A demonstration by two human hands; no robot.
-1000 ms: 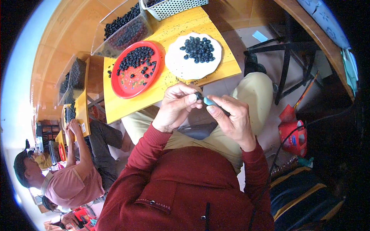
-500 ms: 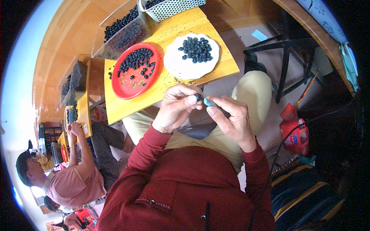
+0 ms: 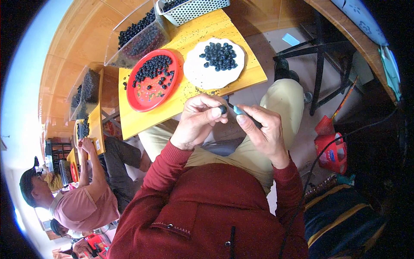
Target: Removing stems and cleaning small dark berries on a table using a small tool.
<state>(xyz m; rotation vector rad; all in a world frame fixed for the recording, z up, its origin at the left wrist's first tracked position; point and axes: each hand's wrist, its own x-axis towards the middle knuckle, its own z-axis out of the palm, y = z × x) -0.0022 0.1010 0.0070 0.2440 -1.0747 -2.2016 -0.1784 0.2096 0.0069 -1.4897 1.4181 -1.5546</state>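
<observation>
Right fingers (image 3: 258, 113), gripping a tool (image 3: 238, 110), withdrew from the ball (image 3: 223, 109) pinched between left fingers (image 3: 205, 117).

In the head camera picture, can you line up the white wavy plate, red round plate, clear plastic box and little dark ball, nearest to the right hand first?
From the right hand:
1. Little dark ball: held by the left hand.
2. White wavy plate: ahead, slightly left.
3. Red round plate: farther left.
4. Clear plastic box: beyond the red plate.
</observation>
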